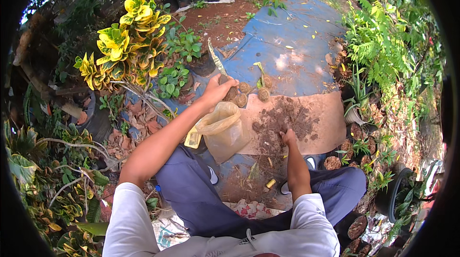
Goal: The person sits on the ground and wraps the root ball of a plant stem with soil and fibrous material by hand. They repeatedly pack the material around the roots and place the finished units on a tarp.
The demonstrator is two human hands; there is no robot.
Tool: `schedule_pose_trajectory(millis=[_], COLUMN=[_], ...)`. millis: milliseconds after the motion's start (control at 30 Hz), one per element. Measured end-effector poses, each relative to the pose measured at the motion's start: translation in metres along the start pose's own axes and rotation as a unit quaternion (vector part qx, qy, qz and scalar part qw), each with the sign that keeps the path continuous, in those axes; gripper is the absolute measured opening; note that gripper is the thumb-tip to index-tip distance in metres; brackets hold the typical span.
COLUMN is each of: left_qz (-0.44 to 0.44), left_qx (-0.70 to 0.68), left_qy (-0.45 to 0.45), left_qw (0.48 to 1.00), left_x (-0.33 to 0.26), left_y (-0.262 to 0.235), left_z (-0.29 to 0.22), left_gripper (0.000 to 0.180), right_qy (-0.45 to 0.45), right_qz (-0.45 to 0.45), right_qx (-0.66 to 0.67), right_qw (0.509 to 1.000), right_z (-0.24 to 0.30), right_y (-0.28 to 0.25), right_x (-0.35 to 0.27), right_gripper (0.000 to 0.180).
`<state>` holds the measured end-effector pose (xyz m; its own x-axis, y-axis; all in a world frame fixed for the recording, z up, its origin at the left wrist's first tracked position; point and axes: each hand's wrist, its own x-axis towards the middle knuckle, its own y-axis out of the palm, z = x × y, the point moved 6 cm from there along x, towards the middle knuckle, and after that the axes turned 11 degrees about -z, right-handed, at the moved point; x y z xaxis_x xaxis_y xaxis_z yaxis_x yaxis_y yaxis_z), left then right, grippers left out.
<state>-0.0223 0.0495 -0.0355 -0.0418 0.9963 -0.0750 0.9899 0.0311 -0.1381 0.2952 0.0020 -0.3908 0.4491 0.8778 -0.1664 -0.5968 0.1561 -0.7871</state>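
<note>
My left hand [218,91] is closed around a brown soil ball [231,94]. A long, pale-mottled snake plant leaf [216,57] rises from beside that hand. Close to it, several round wrapped root balls [263,94] sit on the blue tarp, and a short green-yellow leaf [260,72] stands among them. My right hand [289,137] is low at the near side of a dark loose soil pile [282,118], its fingers curled in and partly hidden. The soil is spread over a tan sheet [330,113]. Between my arms stands an open, cloudy plastic bag [224,135].
A yellow container [193,138] is left of the bag. A small yellow spool-like cylinder [271,183] lies between my feet. The blue tarp [297,32] stretches away ahead. Yellow croton foliage [117,46] crowds the left; ferns [378,32] and a black pot [395,194] line the right.
</note>
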Motion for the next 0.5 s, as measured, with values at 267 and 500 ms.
schedule_pose_trajectory(millis=[267,500], left_qz=[0.046,0.084], left_qx=[-0.086,-0.232], left_qy=[0.002,-0.118], left_qw=[0.995,0.962], left_x=[-0.005,-0.014], left_y=[0.010,0.022], left_z=[-0.011,-0.015], left_gripper=[0.030,0.025], right_qy=[-0.189,-0.303], right_qz=[-0.013,0.020], right_qx=[0.085,0.087], right_qw=[0.978,0.949], right_z=[0.062,0.210], right_y=[-0.118,-0.268], right_x=[0.049,0.027], right_gripper=[0.023,0.016])
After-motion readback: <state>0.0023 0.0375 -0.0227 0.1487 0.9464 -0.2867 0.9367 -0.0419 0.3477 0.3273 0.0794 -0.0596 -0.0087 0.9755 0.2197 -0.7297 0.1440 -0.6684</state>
